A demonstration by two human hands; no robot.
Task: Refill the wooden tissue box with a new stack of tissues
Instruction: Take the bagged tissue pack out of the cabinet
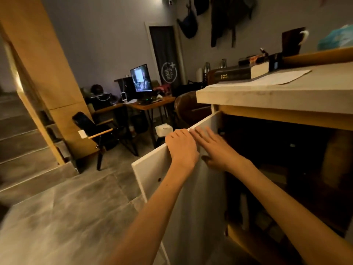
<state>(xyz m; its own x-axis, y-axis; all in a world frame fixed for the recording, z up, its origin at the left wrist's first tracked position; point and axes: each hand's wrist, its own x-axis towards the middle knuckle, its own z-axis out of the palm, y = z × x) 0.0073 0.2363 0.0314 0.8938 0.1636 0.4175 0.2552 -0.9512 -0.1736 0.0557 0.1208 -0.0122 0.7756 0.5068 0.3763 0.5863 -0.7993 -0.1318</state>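
Note:
A white cabinet door [154, 173] under the counter stands swung open toward me. My left hand [182, 148] is curled over the door's top edge and grips it. My right hand [214, 148] lies flat with fingers spread against the inner face of the door, just beside the left hand. The cabinet interior [277, 169] is dark; vague shapes sit on its shelves and I cannot tell what they are. A pale blue plastic pack [336, 38], possibly tissues, rests on the upper shelf at the far right. No wooden tissue box is identifiable.
The counter top [267, 92] carries a thick dark book [235, 73] and a sheet of paper [273, 80]. Beyond are a desk with a lit monitor [141, 78], a dark chair [95, 129], a brown armchair [189, 108] and a wooden pillar [44, 64]. Grey floor lies at lower left.

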